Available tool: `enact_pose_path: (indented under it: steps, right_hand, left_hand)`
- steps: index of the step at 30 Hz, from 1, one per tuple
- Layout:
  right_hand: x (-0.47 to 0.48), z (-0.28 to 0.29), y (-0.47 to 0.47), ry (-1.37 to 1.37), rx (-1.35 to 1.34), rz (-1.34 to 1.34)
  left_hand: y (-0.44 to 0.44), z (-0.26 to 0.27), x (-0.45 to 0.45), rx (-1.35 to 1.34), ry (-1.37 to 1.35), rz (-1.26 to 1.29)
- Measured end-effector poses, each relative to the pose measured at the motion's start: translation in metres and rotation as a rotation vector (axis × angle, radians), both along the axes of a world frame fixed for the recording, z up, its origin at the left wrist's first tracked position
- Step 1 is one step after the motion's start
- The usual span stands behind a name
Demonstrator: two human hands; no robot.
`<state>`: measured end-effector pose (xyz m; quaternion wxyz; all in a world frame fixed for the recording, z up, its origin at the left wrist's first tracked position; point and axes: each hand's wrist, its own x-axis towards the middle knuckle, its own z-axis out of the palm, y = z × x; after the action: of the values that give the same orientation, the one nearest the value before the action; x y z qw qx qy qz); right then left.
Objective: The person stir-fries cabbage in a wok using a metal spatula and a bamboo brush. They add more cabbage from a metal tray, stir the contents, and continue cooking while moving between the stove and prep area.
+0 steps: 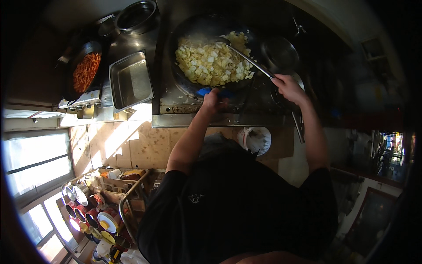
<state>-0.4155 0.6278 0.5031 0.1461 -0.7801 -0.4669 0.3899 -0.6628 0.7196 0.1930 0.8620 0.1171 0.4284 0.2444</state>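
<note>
A large dark wok (174,71) on the range holds chopped cabbage (211,62), pale green and white, with some steam over it. My left hand (215,100) grips the wok's near rim through a blue cloth (205,91). In my right hand (290,87) is the handle of a long metal ladle (252,62); its dark bowl lies tilted on the cabbage near the wok's far side.
Left of the wok lies an empty steel tray (132,81). Beyond it, a pan holds orange-red food (86,72). Steel bowls (135,18) stand at the back left. A white bucket (255,140) is below the range's edge. A cart (132,188) carries cans and containers.
</note>
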Motion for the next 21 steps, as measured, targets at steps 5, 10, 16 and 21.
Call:
enact_pose_path:
  steps: [5,10,16,21]
  right_hand:
    - [0.029,0.020,-0.060,0.006,0.116,-0.041]
    - [0.039,0.075,-0.090,0.010,-0.193,-0.002]
    - [0.035,0.014,-0.081,-0.065,-0.223,0.158]
    - [0.040,0.052,-0.059,-0.213,-0.318,0.247]
  left_hand:
    - [-0.003,0.006,0.003,0.000,-0.081,0.002]
    - [-0.006,0.023,0.010,-0.063,-0.029,0.237]
    - [-0.006,0.041,0.026,-0.071,-0.003,0.312]
    - [0.006,-0.005,0.030,0.580,-0.038,0.333]
